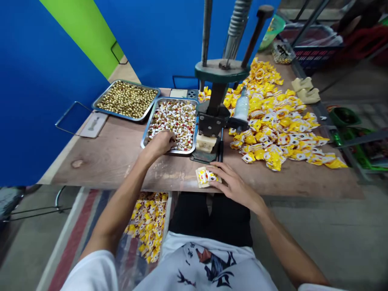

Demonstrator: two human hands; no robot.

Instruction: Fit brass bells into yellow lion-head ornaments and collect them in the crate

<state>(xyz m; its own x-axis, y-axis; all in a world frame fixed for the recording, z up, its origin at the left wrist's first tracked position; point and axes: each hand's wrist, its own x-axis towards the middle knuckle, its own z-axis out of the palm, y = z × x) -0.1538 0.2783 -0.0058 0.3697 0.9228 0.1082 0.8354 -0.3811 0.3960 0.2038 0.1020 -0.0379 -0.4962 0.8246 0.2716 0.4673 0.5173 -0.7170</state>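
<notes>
My left hand point(163, 142) is at the front left of a metal tray point(194, 121) full of small white, red and gold pieces point(178, 119). Its fingers are bent together, and whatever they pinch is hidden. Near the table's front edge, my right hand point(232, 182) curls its thumb and fingers around the right side of a small cream block point(199, 184). A yellow and white animal-face piece point(207, 176) with a black eye lies in the block. Just behind it stands a hand press point(214, 117) with a cream block point(206, 142) under its head.
Another tray point(127, 99) holds gold beads. Many yellow animal pieces point(273, 121) are heaped right of the press. A clear bottle point(241, 106) hangs beside the press head. More yellow pieces point(148, 218) fill a container below the table. Blue panels point(157, 40) stand behind.
</notes>
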